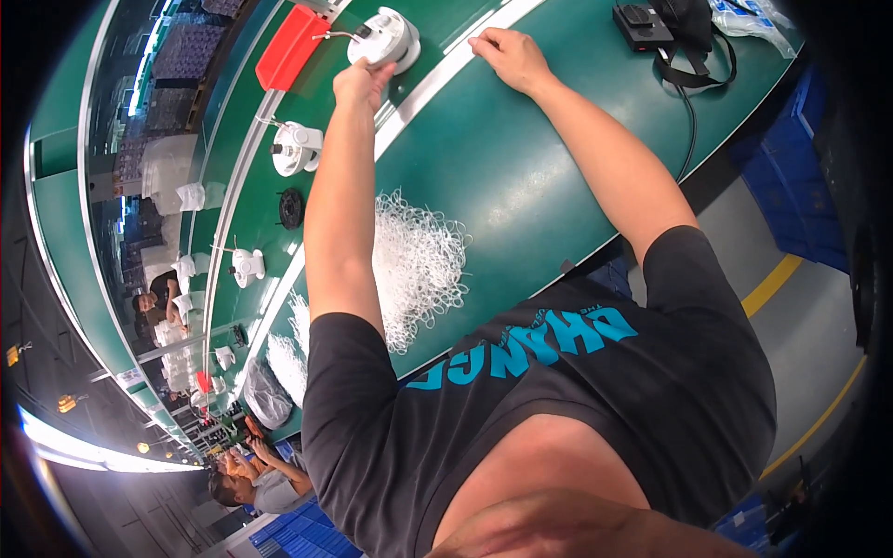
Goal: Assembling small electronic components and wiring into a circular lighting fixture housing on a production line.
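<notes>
At the far side of the green bench, my left hand [360, 86] grips the lower rim of a white round device [383, 39] with a short cable, which looks like a camera housing. Thumb and fingers close on its edge. To the right, my right hand [510, 58] is above the edge of the pale metal rail [437, 74]. Its fingers are curled together, and anything between them is hidden. A pile of thin white looped strips [419, 270] lies on the bench beside my left forearm.
Along the line left of my arm stand more white devices [296, 149] and a black round part [291, 208]. A red bin [290, 46] sits beyond. A black box with strap and cable [644, 28] lies far right. Other people [265, 479] work at lower left. Blue crates [791, 177] stand right.
</notes>
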`<state>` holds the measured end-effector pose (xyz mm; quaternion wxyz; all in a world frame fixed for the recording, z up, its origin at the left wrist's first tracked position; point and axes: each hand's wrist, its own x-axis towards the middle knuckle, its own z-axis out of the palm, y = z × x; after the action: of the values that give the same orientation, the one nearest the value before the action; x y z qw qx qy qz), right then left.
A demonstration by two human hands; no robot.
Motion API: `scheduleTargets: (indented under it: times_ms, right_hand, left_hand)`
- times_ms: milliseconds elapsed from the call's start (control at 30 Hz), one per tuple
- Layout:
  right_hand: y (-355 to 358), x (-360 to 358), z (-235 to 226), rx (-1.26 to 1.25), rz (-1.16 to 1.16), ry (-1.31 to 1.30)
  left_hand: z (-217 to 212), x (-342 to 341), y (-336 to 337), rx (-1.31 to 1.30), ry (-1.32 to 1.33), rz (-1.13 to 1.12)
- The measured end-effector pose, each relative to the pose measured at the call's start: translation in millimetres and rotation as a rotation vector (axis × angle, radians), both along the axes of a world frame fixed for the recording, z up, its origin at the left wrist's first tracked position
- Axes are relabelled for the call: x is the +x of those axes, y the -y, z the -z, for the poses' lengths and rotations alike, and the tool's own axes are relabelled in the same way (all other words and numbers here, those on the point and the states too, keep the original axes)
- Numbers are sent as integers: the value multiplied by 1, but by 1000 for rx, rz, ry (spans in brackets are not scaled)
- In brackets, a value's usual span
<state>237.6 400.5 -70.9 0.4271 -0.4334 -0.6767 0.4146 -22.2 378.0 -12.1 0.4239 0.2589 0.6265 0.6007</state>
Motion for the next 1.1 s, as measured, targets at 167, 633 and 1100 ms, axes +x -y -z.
scheduleTargets:
  times_ms: [167,633,1100]
  right_hand:
    - [-13,-8,23,244,94,54]
    - [1,-12,13,256,119,66]
    - [17,-13,-12,59,-114,-119]
  left_hand:
    - [2,-13,34,-151,-231,83]
    - [4,14,192,-633,-1368,611]
    - [-3,22,176,-168,-736,378]
